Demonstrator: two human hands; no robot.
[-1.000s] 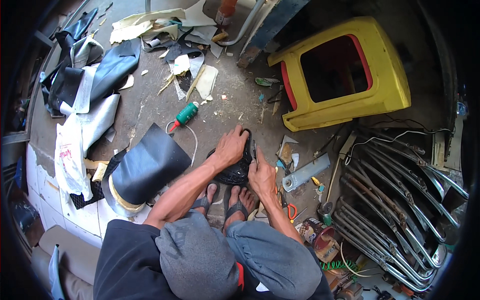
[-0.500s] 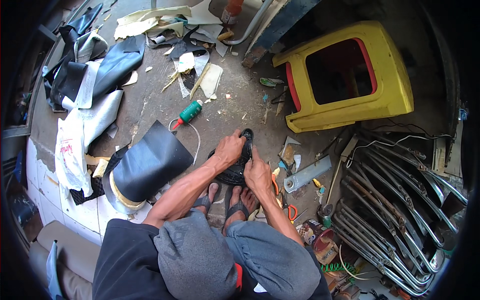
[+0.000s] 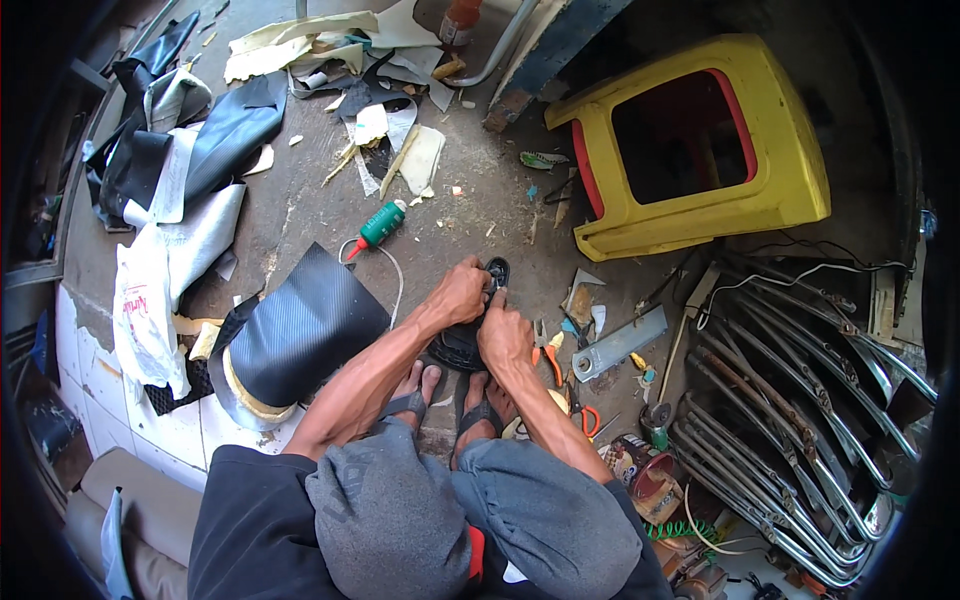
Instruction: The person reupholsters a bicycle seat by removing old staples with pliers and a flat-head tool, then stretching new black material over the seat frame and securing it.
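A black, glossy part point(image 3: 458, 350) with a narrow rounded end lies on the ground just in front of my feet; its exact kind is unclear. My left hand point(image 3: 461, 292) is closed on its left edge near the narrow end. Against the right edge, my right hand point(image 3: 506, 334) has its fingers curled, thumb and index finger close to the left hand's fingertips. Both hands hide much of the part's middle, and anything small pinched between the fingers cannot be made out. Pliers with orange handles point(image 3: 551, 362) lie right of my right hand.
Left are a black textured seat cover piece point(image 3: 305, 318) and a green bottle with red nozzle point(image 3: 379, 226). A flat metal bar point(image 3: 622, 342), orange-handled scissors point(image 3: 591, 420) and stacked metal frames point(image 3: 790, 420) lie right. A yellow plastic stool point(image 3: 700, 215) lies farther off; scraps point(image 3: 370, 125) litter the far floor.
My right hand has shifted slightly up and left along the black part, closer to my left hand. The left hand stays at the narrow end with its fingers more bunched.
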